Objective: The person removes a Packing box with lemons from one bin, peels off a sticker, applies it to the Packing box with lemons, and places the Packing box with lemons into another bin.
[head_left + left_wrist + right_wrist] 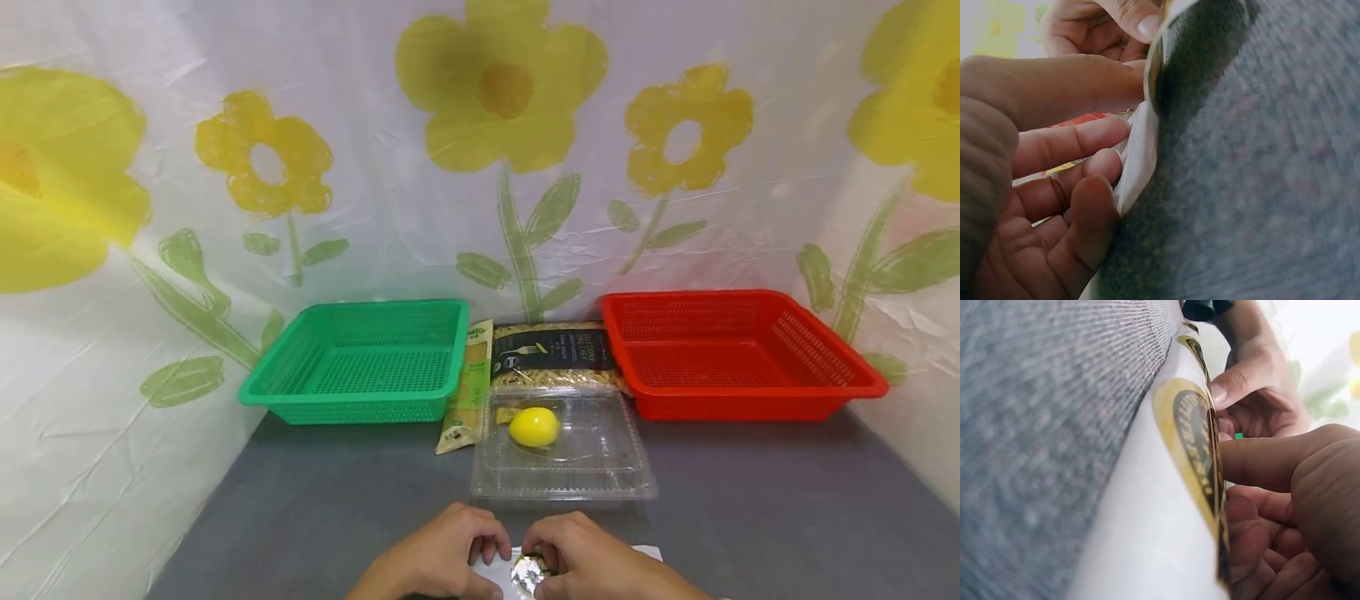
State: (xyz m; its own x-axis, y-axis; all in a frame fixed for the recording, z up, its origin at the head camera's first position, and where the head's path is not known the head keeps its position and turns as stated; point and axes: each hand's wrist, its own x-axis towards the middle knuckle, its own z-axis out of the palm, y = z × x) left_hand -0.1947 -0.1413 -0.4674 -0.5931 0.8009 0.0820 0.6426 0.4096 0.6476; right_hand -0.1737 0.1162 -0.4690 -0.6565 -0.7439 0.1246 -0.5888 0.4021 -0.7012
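Observation:
A white sheet (493, 570) with shiny gold round stickers lies at the table's front edge. My left hand (450, 554) has its curled fingers and thumb at the sheet's left part; in the left wrist view the white sheet (1139, 162) bends up against the fingertips. My right hand (585, 560) curls over a gold sticker (528, 575), index finger above and thumb below it. Up close in the right wrist view, the thumb reaches the edge of a gold and black sticker (1191, 440) with lettering. The palms' undersides are partly hidden.
Just beyond the hands stands a clear plastic container (592, 458) with a yellow lemon (534, 427) on it. Behind are a pasta bag (555, 350) and a slim tan and green packet (468, 392). A green basket (352, 408) stands left, a red basket (750, 404) right.

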